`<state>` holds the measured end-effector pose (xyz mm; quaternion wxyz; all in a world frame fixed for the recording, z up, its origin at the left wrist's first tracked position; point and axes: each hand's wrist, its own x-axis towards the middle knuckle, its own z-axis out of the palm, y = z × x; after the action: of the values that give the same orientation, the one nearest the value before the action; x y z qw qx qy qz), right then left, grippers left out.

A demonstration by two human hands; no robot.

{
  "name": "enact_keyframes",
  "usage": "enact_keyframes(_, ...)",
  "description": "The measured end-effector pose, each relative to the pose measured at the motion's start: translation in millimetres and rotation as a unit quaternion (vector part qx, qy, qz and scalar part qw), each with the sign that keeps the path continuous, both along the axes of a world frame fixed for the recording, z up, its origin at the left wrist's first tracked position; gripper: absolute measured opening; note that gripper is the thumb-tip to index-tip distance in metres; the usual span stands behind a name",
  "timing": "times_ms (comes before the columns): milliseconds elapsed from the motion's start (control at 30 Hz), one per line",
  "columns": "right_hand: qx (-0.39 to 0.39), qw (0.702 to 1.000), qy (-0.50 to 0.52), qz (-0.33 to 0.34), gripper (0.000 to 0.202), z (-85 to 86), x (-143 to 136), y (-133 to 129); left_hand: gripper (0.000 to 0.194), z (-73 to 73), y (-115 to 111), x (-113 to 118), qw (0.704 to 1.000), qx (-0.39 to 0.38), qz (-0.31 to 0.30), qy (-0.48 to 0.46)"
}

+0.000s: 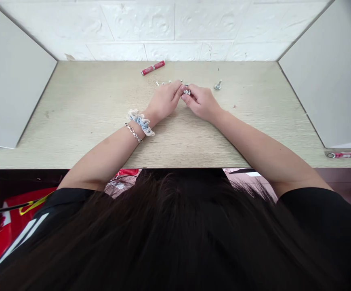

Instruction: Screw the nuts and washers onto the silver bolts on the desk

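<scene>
My left hand and my right hand meet over the middle of the table. Between their fingertips is a small silver-and-white metal piece, partly covered, so its exact kind does not show. Both hands are closed, thumbs and fingers pinching it from either side. Just right of my right hand, a silver bolt-like piece with a wide round base stands on the table. Several tiny white bits lie behind my left hand.
A red tube with a silver band lies near the white brick wall. Grey-white panels stand at the left and right of the wooden tabletop. A thin red-and-silver item rests by the right front edge.
</scene>
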<state>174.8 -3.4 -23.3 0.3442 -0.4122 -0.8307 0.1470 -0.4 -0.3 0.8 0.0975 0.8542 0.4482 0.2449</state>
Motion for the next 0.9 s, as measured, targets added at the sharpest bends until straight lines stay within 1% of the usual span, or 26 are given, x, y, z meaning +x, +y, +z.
enact_keyframes(133, 0.005, 1.0, -0.001, -0.006, 0.038, 1.4, -1.4, -1.1, 0.057, 0.5, 0.2, 0.4, 1.0, 0.028, -0.008, 0.001)
enact_keyframes(300, 0.0, 1.0, -0.015, -0.009, 0.036, 2.6, -1.1, -2.2, 0.068, 0.3, 0.0, 0.4, 1.0, 0.012, -0.003, 0.001)
enact_keyframes(433, 0.005, 1.0, -0.013, -0.004, 0.036, 1.8, -0.4, -1.8, 0.071, -1.9, 1.7, -0.1, 1.0, -0.012, 0.002, -0.009)
enact_keyframes(600, 0.002, 1.0, -0.021, -0.003, 0.04, -0.4, 0.7, 0.2, 0.075, -5.3, 5.5, -0.7, 1.0, 0.005, -0.004, -0.016)
enact_keyframes(800, 0.008, 1.0, -0.016, 0.001, 0.04, -0.6, 0.6, 1.3, 0.069, -7.6, 7.5, -2.4, 0.999, 0.029, -0.021, -0.034)
enact_keyframes(900, -0.002, 1.0, -0.019, -0.001, 0.036, 1.7, -0.3, -0.3, 0.065, -6.8, 6.6, -2.5, 0.999, 0.023, -0.015, -0.028)
